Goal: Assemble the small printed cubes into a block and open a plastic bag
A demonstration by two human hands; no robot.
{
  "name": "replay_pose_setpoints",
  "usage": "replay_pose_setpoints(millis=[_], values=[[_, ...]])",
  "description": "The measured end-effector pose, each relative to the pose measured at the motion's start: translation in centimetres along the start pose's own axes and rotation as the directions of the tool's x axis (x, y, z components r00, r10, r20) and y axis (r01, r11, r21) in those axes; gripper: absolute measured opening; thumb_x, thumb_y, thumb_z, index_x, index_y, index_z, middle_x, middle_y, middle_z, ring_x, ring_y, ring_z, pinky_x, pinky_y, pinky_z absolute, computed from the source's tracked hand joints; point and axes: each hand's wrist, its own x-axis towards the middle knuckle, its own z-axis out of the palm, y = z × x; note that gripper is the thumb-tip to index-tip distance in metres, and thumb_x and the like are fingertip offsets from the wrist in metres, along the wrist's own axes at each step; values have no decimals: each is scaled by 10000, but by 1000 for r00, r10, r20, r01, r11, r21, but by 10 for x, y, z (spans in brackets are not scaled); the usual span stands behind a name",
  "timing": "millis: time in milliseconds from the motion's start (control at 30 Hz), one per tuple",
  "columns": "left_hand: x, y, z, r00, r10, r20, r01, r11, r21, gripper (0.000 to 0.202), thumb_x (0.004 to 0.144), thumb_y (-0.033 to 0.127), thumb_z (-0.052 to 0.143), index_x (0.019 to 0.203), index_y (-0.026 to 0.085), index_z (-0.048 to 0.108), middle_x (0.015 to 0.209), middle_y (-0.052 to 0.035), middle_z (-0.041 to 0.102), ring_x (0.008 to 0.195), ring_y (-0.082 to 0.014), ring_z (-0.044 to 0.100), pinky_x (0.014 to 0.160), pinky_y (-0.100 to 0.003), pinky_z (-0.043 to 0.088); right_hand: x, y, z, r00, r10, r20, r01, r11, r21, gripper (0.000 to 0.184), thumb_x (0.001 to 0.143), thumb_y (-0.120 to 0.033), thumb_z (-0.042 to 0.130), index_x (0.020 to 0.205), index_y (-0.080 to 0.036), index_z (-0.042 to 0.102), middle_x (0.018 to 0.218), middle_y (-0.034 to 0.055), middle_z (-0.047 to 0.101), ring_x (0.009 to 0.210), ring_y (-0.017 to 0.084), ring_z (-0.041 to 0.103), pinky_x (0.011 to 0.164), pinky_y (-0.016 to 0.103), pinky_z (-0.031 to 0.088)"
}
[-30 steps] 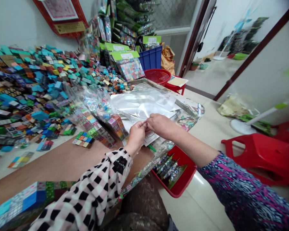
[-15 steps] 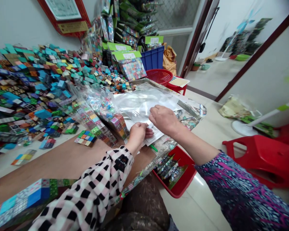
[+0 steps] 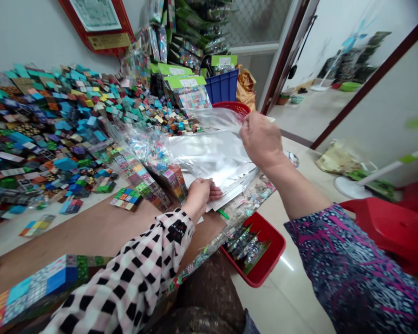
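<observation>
My right hand [image 3: 263, 139] is raised over the far side of the table, its closed fingers pinching a clear plastic bag [image 3: 218, 119] by the edge. The bag's film spreads below it over a stack of white paper sheets [image 3: 228, 197]. At the near edge of the stack is my left hand [image 3: 199, 197], thumb and fingers closed at the near part of the film; its exact grip is partly hidden. Left of it stand clear bags packed with patterned blocks [image 3: 176, 182]. A small group of colourful blocks [image 3: 126, 198] lies on the brown board [image 3: 104, 220].
A large heap of small coloured blocks [image 3: 62, 125] covers the table's left and back. A long block row [image 3: 35, 285] lies in front. A red bin [image 3: 259, 273] with filled packets stands on the floor below. Behind are a blue basket [image 3: 223, 86] and a red stool [image 3: 386, 227] is at right.
My right hand has moved up, away and to the right from beside my left hand, lifting the bag's edge. My left hand has stayed almost in place.
</observation>
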Motion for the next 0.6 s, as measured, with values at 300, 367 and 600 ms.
replay_pose_setpoints(millis=[300, 367, 600], values=[[-23, 3, -6, 1000, 6, -19, -6, 1000, -11, 282, 964, 176, 525, 1222, 142, 415, 559, 40, 572, 444, -141, 601, 495, -235, 535, -90, 21, -60, 954, -211, -213, 152, 953, -261, 275, 985, -231, 390, 908, -137, 636, 724, 72, 614, 634, 197, 527, 559, 325, 327], [-40, -1, -6, 999, 40, -21, -41, 998, -39, 343, 979, 222, 527, 1275, 168, 361, 607, 51, 569, 459, -132, 599, 503, -234, 533, -125, 16, -70, 932, -309, -187, 238, 915, -327, 217, 986, -223, 460, 889, -147, 638, 657, 37, 587, 574, 180, 477, 536, 328, 300], [-89, -25, -7, 961, -36, 273, 75, 988, -132, 156, 903, 283, 656, 901, 139, 596, 826, -70, 681, 627, -124, 670, 603, -209, 541, -224, -30, -69, 895, -444, 47, 446, 891, -83, 133, 961, -127, 514, 976, -90, 641, 746, 74, 643, 663, 203, 550, 621, 353, 367]])
